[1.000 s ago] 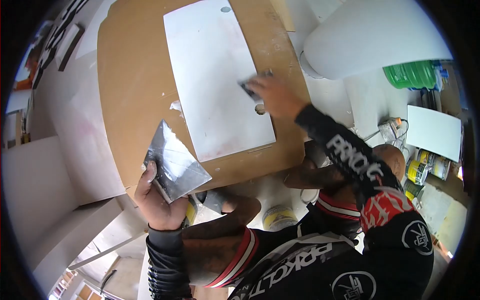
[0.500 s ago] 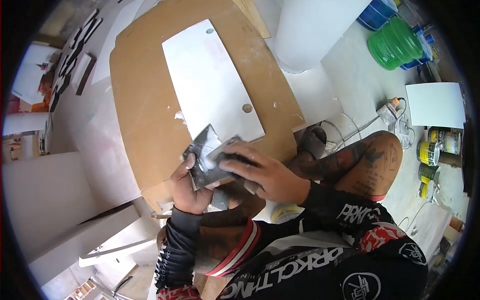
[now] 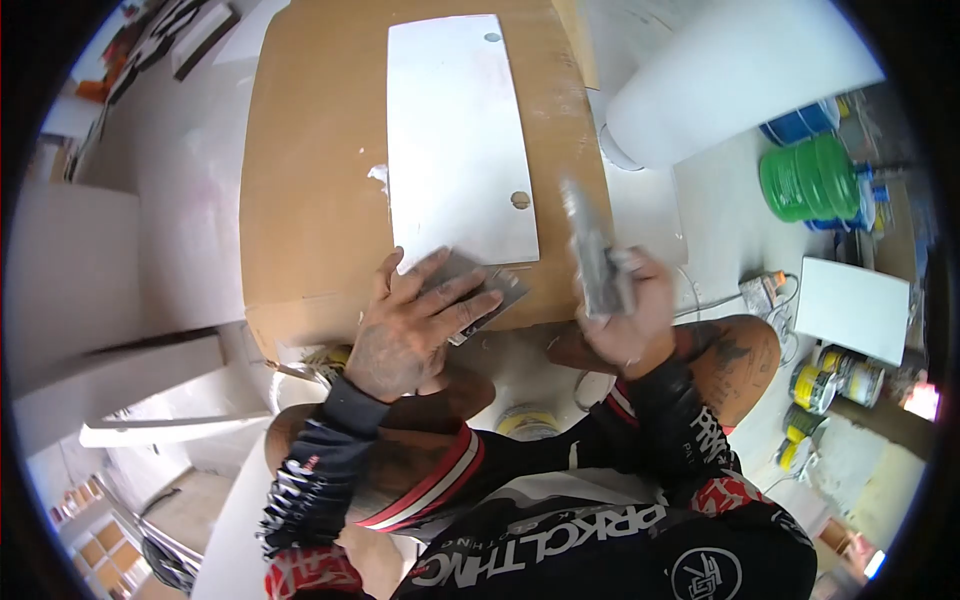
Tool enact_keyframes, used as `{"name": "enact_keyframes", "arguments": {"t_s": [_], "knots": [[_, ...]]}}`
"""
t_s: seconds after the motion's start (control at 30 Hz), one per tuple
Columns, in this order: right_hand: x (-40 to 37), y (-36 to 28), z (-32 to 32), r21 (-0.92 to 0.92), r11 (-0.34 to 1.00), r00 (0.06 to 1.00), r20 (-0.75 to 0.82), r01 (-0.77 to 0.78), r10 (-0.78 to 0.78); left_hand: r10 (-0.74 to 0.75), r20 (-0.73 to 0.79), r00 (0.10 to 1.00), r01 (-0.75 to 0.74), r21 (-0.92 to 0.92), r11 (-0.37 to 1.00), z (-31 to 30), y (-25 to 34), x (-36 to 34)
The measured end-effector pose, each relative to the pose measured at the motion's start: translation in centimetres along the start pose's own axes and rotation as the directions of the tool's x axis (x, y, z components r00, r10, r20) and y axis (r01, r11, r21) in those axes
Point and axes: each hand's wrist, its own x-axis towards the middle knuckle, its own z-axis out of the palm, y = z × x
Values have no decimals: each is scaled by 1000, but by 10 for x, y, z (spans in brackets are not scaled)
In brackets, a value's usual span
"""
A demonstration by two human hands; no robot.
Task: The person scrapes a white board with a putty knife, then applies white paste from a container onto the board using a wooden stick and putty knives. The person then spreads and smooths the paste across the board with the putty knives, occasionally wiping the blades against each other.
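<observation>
My left hand (image 3: 400, 335) grips a dark, flat putty spreader (image 3: 505, 295), its fingers laid over the back. This hand is at the near end of a white panel (image 3: 455, 130). Farther right, my right hand (image 3: 640, 310) holds a second putty spreader (image 3: 592, 250), which stands on edge, is blurred by motion and has pale smears. It is apart from the panel. The panel lies flat on a brown board (image 3: 320, 160) and has a round dark spot near each end of its right side. A white blob of paste (image 3: 378, 175) sits beside the panel's left edge.
A white cylinder (image 3: 730, 80) stands right of the board. Beyond it are a green water jug (image 3: 808, 178), a white sheet (image 3: 853, 308) and several paint cans (image 3: 812, 388). A cable (image 3: 715, 303) runs across the floor. Below my hands sits a can (image 3: 527, 423).
My hands have moved apart: the right one swung right with its spreader, while the left one turned its spreader over, face down. The view has shifted, so the panel appears higher.
</observation>
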Motion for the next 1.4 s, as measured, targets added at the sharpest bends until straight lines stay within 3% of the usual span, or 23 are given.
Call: {"name": "enact_keyframes", "arguments": {"t_s": [0.03,0.07,0.1,0.13,0.17,0.2,0.23,0.3,0.4,0.57,0.63,0.77,0.9,0.93,1.0,1.13,1.2,1.33,1.4], "knots": [[4,-12,3,-166,981,994,-27,104,-110,-45,173,984,32,77,997,2,-3,-9],[20,-25,-6,-470,855,962,-42,220,-270,-101,340,935,53,149,988,5,-4,-19],[41,-38,-18,-725,625,909,5,290,-416,-160,331,930,121,135,983,7,-7,-25],[61,-52,-21,-952,249,921,72,178,-382,-177,315,932,146,119,982,7,-10,-27],[85,-67,-26,-980,-188,941,122,64,-316,-230,284,931,218,73,973,3,-12,-27],[115,-84,-48,-900,-410,950,243,146,-195,-284,259,923,288,24,957,-3,-13,-27],[145,-100,-71,-767,-593,942,334,245,-43,-317,243,917,319,33,947,-9,-13,-25],[183,-115,-81,-641,-710,946,300,293,119,-333,217,917,336,26,941,-20,-15,-24],[208,-107,-61,-599,-781,983,147,176,109,-327,157,932,337,-44,940,-24,-18,-25],[222,-101,-81,-537,-819,979,92,203,182,-267,168,949,286,-98,953,-20,-19,-27],[218,-93,-104,-415,-851,934,289,322,212,-269,181,946,289,-91,953,-18,-20,-26],[178,-64,-111,-320,-876,907,337,362,252,-251,179,951,267,-71,961,-9,-23,-30],[153,-66,-102,-396,-845,933,174,359,315,-256,186,949,274,-79,958,-12,-23,-25],[156,-71,-94,-393,-846,932,171,361,318,-245,189,951,263,-76,962,-12,-22,-24],[173,-85,-83,-400,-826,905,323,397,278,-234,196,952,253,-79,964,-9,-20,-24],[233,-111,-99,-466,-820,928,318,333,196,-235,204,950,259,-100,961,-5,-20,-25],[242,-104,-91,-355,-864,909,346,358,234,-235,211,949,261,-104,960,-5,-20,-26],[222,-88,-105,-382,-851,924,269,361,271,-246,194,950,270,-110,957,-9,-21,-24],[196,-81,-110,-426,-795,898,279,432,339,-237,180,955,262,-132,956,-8,-22,-22]]}}
